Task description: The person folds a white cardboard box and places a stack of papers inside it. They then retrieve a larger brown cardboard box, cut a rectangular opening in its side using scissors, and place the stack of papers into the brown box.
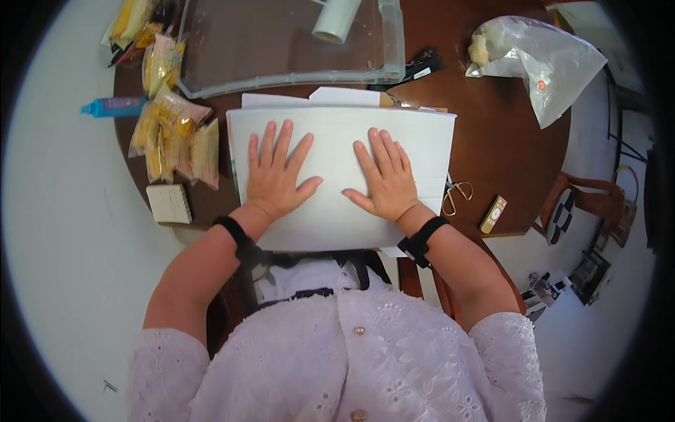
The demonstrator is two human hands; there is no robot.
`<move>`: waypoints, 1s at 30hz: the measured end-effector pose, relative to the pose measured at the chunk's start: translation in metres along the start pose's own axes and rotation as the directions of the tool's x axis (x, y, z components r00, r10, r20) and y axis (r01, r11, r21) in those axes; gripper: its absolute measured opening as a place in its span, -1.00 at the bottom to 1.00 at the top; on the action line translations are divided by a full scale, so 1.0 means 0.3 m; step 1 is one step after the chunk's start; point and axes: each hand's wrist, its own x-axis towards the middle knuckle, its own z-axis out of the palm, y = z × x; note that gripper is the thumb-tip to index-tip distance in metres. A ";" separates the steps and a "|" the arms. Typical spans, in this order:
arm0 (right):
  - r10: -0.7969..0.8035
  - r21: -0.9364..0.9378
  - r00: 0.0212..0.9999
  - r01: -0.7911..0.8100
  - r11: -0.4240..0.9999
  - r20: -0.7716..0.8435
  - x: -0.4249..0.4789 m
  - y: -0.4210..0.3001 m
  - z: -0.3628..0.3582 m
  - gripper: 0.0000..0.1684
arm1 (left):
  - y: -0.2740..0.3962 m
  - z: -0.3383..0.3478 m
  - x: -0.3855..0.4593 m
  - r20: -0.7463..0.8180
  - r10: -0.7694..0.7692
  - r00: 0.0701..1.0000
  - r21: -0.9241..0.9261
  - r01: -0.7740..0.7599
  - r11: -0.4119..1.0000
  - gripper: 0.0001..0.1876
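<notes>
A white cardboard sheet (332,211) lies in front of me on the brown wooden table (506,153). My left hand (277,174) rests palm down on its left half, fingers spread. On the right half my right hand (387,179) lies flat too, with the thumb pointing inward. Neither hand grips anything. White paper flaps (345,97) stick out past the sheet's far edge. Gold-handled scissors (457,196) lie by its right edge, their blades partly hidden. What lies under the sheet is mostly covered.
Several packaged snacks (174,126), a blue bottle (116,107) and a spiral notepad (169,203) line the left side. A clear plastic lid (285,79) holding a white roll (337,21) is at the back. A plastic bag (543,63) and remote control (493,214) are on the right.
</notes>
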 end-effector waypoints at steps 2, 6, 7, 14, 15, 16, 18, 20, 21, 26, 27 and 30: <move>-0.002 0.005 1.000 0.002 1.000 -0.014 -0.007 0.002 0.003 -0.04 | 0.016 -0.009 -0.018 -0.004 -0.010 1.000 -0.025 0.010 1.000 -0.21; -0.026 -0.020 0.997 0.025 0.999 -0.074 0.001 -0.002 -0.008 -0.03 | 0.020 -0.017 -0.017 -0.050 -0.015 0.999 -0.017 0.014 1.000 -0.22; -0.030 -0.030 0.996 0.028 0.999 -0.086 0.008 -0.002 -0.009 -0.03 | 0.016 -0.017 -0.013 -0.068 -0.012 0.998 -0.015 0.011 1.000 -0.22; -0.079 -0.092 0.983 0.065 0.994 -0.164 0.005 -0.011 0.001 -0.04 | 0.029 -0.025 -0.041 -0.221 0.026 0.975 0.041 -0.017 0.999 -0.31; -0.093 -0.104 0.981 0.076 0.992 -0.172 0.005 -0.013 0.001 -0.05 | 0.046 -0.019 -0.070 -0.234 -0.035 0.971 0.044 0.047 0.998 -0.30; -0.104 -0.115 0.979 0.084 0.990 -0.178 0.001 -0.017 0.004 -0.05 | 0.063 0.002 -0.107 -0.246 -0.096 0.965 0.041 0.109 0.993 -0.30; -0.121 -0.138 0.973 0.095 0.986 -0.196 -0.002 -0.018 0.013 -0.05 | 0.112 0.026 -0.203 -0.230 -0.204 0.952 0.022 0.214 0.976 -0.25; -0.126 -0.189 0.972 0.088 0.978 -0.200 -0.004 -0.016 0.021 -0.05 | 0.164 0.033 -0.330 -0.202 -0.256 0.945 -0.037 0.254 0.966 -0.22; -0.126 -0.209 0.972 0.083 0.974 -0.198 -0.013 -0.015 0.029 -0.06 | 0.182 0.047 -0.397 -0.211 -0.276 0.938 -0.071 0.267 0.961 -0.21; -0.158 -0.351 0.973 0.092 0.932 -0.165 -0.025 -0.025 0.044 -0.13 | 0.200 0.100 -0.525 -0.292 -0.303 0.907 -0.088 0.290 0.953 -0.27; -0.154 -0.373 0.976 0.086 0.924 -0.155 -0.029 -0.026 0.037 -0.15 | 0.204 0.097 -0.524 -0.315 -0.305 0.899 -0.095 0.290 0.952 -0.28; -0.070 -0.476 0.993 0.017 0.879 -0.095 -0.036 -0.030 0.027 -0.20 | 0.158 0.031 -0.562 -0.243 -0.303 0.921 -0.296 0.227 0.928 -0.40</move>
